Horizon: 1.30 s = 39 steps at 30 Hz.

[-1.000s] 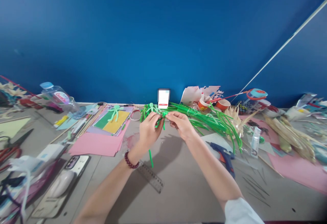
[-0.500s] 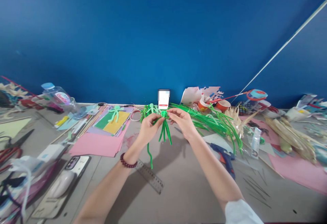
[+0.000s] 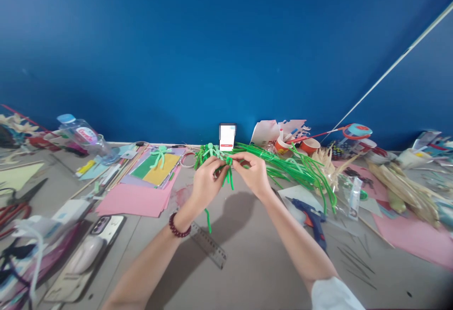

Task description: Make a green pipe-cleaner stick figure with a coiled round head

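Note:
My left hand (image 3: 206, 183) and my right hand (image 3: 252, 173) meet above the grey table (image 3: 247, 263), both pinched on a small figure of twisted green pipe cleaners (image 3: 229, 171). Its green strands hang down between my hands, and one long strand (image 3: 208, 219) trails below my left palm. A dark red bead bracelet (image 3: 179, 228) is on my left wrist. Behind my hands lie a pale green pipe-cleaner figure (image 3: 211, 149) and a big bundle of green pipe cleaners (image 3: 297, 168).
A clear ruler (image 3: 208, 245) lies under my left forearm. A blue glue gun (image 3: 311, 215) is to the right, pink paper (image 3: 138, 199) and coloured sheets (image 3: 157, 168) to the left. A phone (image 3: 104, 227), scissors (image 3: 16, 204), a bottle (image 3: 83, 135), cups (image 3: 295, 145) and straw (image 3: 403, 187) crowd the edges.
The hanging green strands were spread wide below my hands half a second ago; now they are drawn in closer between my fingers. My hands have stayed in about the same place.

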{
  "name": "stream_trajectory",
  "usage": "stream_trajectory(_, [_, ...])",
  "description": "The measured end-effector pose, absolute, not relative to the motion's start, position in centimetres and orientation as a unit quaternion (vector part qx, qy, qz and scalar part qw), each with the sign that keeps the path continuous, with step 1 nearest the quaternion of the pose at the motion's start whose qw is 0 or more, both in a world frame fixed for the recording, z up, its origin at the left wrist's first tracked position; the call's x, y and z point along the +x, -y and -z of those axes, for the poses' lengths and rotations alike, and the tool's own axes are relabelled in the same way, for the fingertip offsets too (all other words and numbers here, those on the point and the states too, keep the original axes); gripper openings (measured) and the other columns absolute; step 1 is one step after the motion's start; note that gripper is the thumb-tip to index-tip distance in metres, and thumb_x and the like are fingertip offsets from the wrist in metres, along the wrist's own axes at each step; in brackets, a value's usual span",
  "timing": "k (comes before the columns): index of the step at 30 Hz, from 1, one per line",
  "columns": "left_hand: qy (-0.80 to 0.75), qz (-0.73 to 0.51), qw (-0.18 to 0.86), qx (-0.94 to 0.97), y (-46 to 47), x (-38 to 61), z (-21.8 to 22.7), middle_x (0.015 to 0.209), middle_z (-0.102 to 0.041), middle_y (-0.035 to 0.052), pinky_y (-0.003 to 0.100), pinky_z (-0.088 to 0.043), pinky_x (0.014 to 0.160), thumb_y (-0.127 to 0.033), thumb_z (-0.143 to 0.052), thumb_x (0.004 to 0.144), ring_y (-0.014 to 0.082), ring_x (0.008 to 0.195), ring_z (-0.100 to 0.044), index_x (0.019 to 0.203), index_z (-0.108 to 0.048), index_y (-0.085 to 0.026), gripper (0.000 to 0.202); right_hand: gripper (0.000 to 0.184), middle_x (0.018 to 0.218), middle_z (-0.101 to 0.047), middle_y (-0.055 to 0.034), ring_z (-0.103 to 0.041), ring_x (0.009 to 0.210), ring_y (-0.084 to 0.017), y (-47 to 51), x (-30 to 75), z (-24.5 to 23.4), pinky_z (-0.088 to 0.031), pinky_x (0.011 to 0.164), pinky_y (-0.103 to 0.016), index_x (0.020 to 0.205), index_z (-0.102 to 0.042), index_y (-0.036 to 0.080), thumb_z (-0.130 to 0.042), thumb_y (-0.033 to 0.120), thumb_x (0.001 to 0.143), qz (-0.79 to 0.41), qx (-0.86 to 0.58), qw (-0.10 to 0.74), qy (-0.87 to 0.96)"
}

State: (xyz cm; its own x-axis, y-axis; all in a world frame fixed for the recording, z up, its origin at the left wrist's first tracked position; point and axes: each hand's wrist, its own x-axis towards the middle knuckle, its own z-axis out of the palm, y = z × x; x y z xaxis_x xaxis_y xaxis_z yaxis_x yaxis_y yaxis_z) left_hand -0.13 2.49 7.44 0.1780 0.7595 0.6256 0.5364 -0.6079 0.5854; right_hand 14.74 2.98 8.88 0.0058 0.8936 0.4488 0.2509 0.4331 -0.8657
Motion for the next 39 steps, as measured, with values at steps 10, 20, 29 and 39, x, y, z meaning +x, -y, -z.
stream_trajectory(10, [-0.431,-0.488,0.058,0.757,-2.6,0.0,-7.1,0.080,-0.059,0.0025,0.021,-0.041,0.056,-0.024,-0.051,0.087,0.0104,0.063,-0.054,0.084,-0.061,-0.018,0.012,0.023,0.089,-0.067,-0.0038,-0.060,0.074,-0.016,-3.1,14.8,-8.9,-0.049,0.067,-0.028,0.092,-0.068,0.021,-0.053,0.015,0.075,-0.252,-0.412,0.562,0.671])
stream_trajectory(20, [-0.349,-0.532,0.018,0.771,-3.3,-0.2,-6.2,0.084,-0.061,0.0045,0.022,-0.046,0.058,-0.020,-0.049,0.088,0.0115,0.069,-0.058,0.092,-0.062,-0.018,0.014,0.037,0.108,-0.065,-0.0052,-0.058,0.102,-0.021,-3.0,16.2,-9.7,-0.048,0.084,-0.034,0.104,-0.067,0.026,-0.048,0.012,0.076,-0.282,-0.330,0.494,0.754])
stream_trajectory(29, [-0.282,-0.545,0.053,0.788,-3.7,-0.5,-6.7,0.081,-0.060,0.0051,0.024,-0.047,0.060,-0.015,-0.052,0.086,0.0126,0.073,-0.058,0.085,-0.062,-0.018,0.010,0.021,0.099,-0.066,-0.0058,-0.061,0.093,-0.020,-3.3,17.8,-10.4,-0.049,0.081,-0.034,0.097,-0.070,0.025,-0.054,0.025,0.084,-0.358,-0.306,0.457,0.754])
stream_trajectory(39, [-0.319,-0.504,0.066,0.799,-3.3,-0.8,-7.5,0.093,-0.064,0.0070,0.034,-0.050,0.079,-0.021,-0.057,0.081,0.0186,0.090,-0.060,0.096,-0.061,-0.020,0.016,0.016,0.089,-0.066,-0.0055,-0.060,0.084,-0.019,-3.8,18.0,-10.5,-0.048,0.076,-0.033,0.085,-0.069,0.023,-0.053,0.024,0.084,-0.277,-0.324,0.456,0.782])
